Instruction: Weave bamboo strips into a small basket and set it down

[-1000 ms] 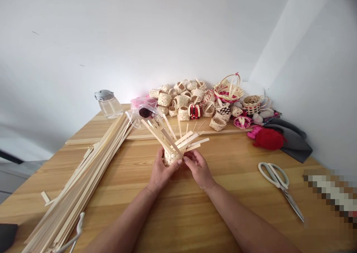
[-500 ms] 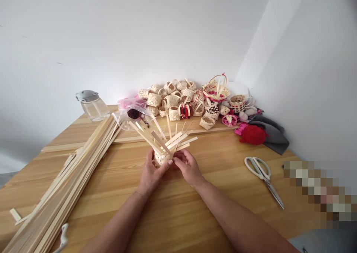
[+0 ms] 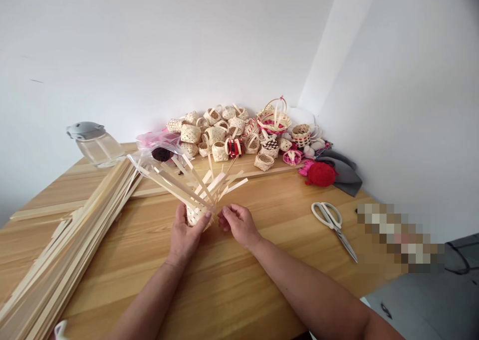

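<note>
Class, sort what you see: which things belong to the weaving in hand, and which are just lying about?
Seem to belong:
partly woven basket, held in the left hand
loose strips, of similar look
scissors, probably, though lying unheld

Apparently just lying about:
lidded bottle
red bundle
grey cloth
small baskets

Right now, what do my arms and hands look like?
Your left hand and right hand are ungloved, with no watch or bracelet showing. The left forearm and right forearm are bare, no sleeves in view. No rings are visible, though parts of both hands are hidden.
</note>
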Action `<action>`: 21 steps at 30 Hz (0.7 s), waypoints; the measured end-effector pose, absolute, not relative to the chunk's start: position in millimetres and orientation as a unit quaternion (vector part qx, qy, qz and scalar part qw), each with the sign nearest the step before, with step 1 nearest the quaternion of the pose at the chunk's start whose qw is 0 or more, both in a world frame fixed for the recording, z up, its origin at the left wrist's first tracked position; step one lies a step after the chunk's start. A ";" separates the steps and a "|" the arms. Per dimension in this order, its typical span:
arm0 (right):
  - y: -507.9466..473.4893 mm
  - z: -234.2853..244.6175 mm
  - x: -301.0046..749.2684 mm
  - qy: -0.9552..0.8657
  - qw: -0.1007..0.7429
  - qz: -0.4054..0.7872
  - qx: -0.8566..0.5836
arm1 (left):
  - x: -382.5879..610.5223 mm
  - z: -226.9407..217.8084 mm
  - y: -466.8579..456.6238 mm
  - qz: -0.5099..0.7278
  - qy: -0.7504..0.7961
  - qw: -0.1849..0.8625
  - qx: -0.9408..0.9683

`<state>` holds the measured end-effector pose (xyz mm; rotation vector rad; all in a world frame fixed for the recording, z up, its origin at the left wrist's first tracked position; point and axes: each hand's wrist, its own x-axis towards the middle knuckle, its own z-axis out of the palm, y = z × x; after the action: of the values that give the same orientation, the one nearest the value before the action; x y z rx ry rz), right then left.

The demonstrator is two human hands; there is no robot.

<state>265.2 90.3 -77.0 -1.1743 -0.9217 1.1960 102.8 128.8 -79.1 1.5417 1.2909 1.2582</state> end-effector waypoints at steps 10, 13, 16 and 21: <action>90.8 -73.8 261.8 -0.386 0.590 0.532 -0.469 | 106.7 -77.4 127.8 0.508 0.499 0.394 0.581; 92.1 -77.0 262.0 -0.389 0.593 0.530 -0.465 | 106.9 -78.5 129.4 0.497 0.497 0.393 0.593; 91.0 -79.3 260.8 -0.392 0.602 0.529 -0.451 | 104.0 -80.3 130.4 0.492 0.499 0.399 0.592; 87.3 -77.7 257.8 -0.402 0.608 0.528 -0.435 | 97.8 -83.5 132.2 0.485 0.516 0.396 0.584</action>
<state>257.8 87.3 -77.7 -1.0057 -0.9293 1.2211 97.8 132.2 -83.5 1.4801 1.3088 1.2300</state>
